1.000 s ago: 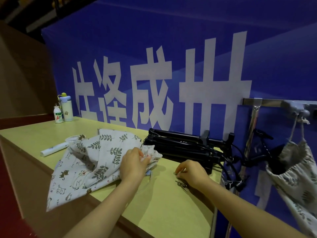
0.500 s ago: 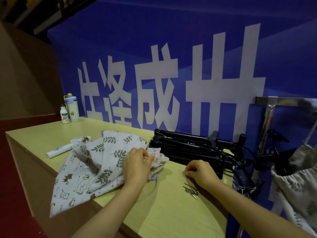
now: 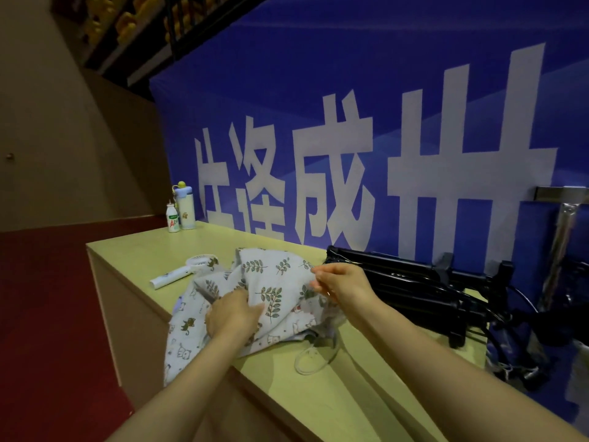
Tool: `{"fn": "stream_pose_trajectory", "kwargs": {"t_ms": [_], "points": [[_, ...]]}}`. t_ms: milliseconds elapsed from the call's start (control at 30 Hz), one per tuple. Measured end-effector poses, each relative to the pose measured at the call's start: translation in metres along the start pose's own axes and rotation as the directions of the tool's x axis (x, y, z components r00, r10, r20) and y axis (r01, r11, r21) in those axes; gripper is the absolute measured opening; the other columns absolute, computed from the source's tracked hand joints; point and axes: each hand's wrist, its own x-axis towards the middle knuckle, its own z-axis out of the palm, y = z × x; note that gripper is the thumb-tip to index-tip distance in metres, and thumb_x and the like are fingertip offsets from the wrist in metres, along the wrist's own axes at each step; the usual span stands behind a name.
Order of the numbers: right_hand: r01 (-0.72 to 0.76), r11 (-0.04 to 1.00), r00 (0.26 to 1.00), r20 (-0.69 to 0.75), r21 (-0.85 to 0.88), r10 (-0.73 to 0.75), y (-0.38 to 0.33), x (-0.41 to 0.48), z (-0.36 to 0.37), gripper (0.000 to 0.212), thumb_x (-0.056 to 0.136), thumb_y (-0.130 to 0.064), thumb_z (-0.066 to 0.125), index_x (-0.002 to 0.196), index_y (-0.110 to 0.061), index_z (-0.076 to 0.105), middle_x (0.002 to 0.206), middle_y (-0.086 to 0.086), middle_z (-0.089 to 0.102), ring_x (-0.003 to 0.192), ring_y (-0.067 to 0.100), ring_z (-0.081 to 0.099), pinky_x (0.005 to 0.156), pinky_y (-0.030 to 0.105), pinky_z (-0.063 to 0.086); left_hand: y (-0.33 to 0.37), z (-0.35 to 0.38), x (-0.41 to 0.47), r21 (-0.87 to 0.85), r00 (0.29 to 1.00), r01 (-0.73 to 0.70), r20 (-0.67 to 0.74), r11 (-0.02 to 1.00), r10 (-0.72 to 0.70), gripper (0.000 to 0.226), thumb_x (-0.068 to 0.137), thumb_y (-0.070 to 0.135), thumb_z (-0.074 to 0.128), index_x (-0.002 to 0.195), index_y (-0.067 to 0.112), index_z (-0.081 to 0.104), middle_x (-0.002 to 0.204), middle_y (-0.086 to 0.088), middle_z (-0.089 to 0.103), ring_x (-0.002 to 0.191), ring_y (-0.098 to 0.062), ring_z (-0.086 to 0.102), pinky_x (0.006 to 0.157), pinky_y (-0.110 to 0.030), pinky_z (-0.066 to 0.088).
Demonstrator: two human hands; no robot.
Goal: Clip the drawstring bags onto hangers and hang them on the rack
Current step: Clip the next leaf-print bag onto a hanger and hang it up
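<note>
Drawstring bags (image 3: 271,282) are lying heaped under both hands, running lengthwise from the left hand (image 3: 234,315), which is gripping the cloth, to the right hand (image 3: 338,282), which is pinching the leaf-print edge; black hangers (image 3: 414,282) are waiting just beyond the right hand.

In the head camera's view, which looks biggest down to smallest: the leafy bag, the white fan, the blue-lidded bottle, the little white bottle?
1. leafy bag, by far
2. white fan, though it lies nearer than the bottles, so unsure
3. blue-lidded bottle
4. little white bottle, smallest
</note>
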Motion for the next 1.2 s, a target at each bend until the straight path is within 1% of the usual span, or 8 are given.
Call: {"fn": "stream_pose_trajectory", "kwargs": {"t_ms": [133,267,500,667,833,900,1033,1200], "points": [[-0.107,0.994,0.994,-0.005,-0.003,0.107,0.0,-0.001,0.024,0.029,0.094,0.009,0.037,0.081,-0.002,0.061,0.07,0.009,0.057,0.057,0.012,0.049,0.048,0.017,0.044,0.012,-0.022,-0.005,-0.559,0.987,-0.154,-0.13,0.815,0.097,0.036,0.097,0.033,0.042,0.122,0.011,0.057,0.119,0.001,0.061,0.11,-0.019,0.055,0.093,-0.031,0.044],[-0.194,0.981,0.979,-0.051,0.026,0.195,-0.003,0.002,0.035,0.04,0.097,0.002,0.022,0.082,-0.007,0.058,0.06,0.003,0.04,0.048,0.011,0.026,0.041,0.02,0.025,0.033,-0.051,0.011,-0.797,0.974,-0.189,-0.229,0.574,0.002,0.036,0.1,0.03,0.036,0.119,0.007,0.055,0.117,-0.007,0.061,0.11,-0.023,0.056,0.092,-0.032,0.044],[-0.215,0.976,0.976,0.013,0.008,0.215,-0.008,-0.004,0.042,0.03,0.101,-0.024,0.033,0.095,-0.007,0.057,0.054,-0.003,0.029,0.044,0.01,0.021,0.038,0.019,0.021,0.047,-0.079,0.029,-0.956,0.971,-0.092,-0.148,0.279,-0.187,0.025,0.101,0.028,0.032,0.095,0.015,0.053,0.107,-0.015,0.059,0.103,-0.028,0.057,0.098,-0.043,0.047],[0.009,1.0,0.975,0.224,0.025,-0.014,-0.009,-0.015,0.047,0.03,0.094,-0.041,0.049,0.097,-0.014,0.062,0.042,-0.011,0.037,0.041,0.005,0.031,0.047,0.02,0.027,0.046,-0.084,0.028,-0.984,0.968,-0.037,-0.079,0.175,-0.239,0.034,0.101,0.027,0.033,0.119,0.009,0.055,0.117,-0.017,0.062,0.11,-0.032,0.059,0.1,-0.046,0.047],[0.154,0.988,0.952,0.269,-0.015,-0.144,-0.021,-0.023,0.058,0.017,0.092,-0.021,0.057,0.099,-0.006,0.062,0.075,0.005,0.06,0.058,0.015,0.05,0.057,0.022,0.042,0.047,-0.089,0.014,-0.99,0.992,0.127,0.126,0.056,-0.018,0.05,0.096,0.045,0.04,0.114,0.005,0.064,0.116,-0.023,0.067,0.098,-0.036,0.066,0.093,-0.05,0.051],[0.112,0.992,0.953,0.276,0.058,-0.124,-0.027,-0.024,0.061,0.01,0.093,-0.016,0.055,0.095,-0.008,0.062,0.088,0.015,0.057,0.071,0.024,0.05,0.064,0.031,0.04,0.048,-0.096,0.004,-0.968,0.951,0.251,0.252,0.031,0.181,0.063,0.093,0.056,0.036,0.098,0.005,0.072,0.098,-0.021,0.073,0.082,-0.032,0.07,0.084,-0.044,0.053],[0.025,0.947,0.957,0.267,0.321,-0.116,-0.043,-0.025,0.061,0.011,0.097,-0.01,0.046,0.096,-0.008,0.057,0.064,0.0,0.056,0.043,0.003,0.047,0.041,0.016,0.032,0.05,-0.101,-0.013,-0.961,0.873,0.252,0.275,0.111,0.404,0.061,0.081,0.061,0.046,0.107,0.01,0.068,0.104,-0.018,0.071,0.096,-0.032,0.065,0.096,-0.046,0.046],[-0.031,0.912,0.956,0.279,0.409,-0.093,-0.056,-0.031,0.063,0.018,0.097,-0.014,0.047,0.107,-0.007,0.06,0.054,-0.005,0.053,0.042,0.003,0.039,0.043,0.016,0.031,0.061,-0.105,-0.026,-0.847,0.914,-0.241,-0.034,0.474,0.403,0.026,0.084,0.034,0.063,0.106,0.021,0.063,0.108,-0.005,0.071,0.099,-0.017,0.066,0.083,-0.027,0.053]]}}
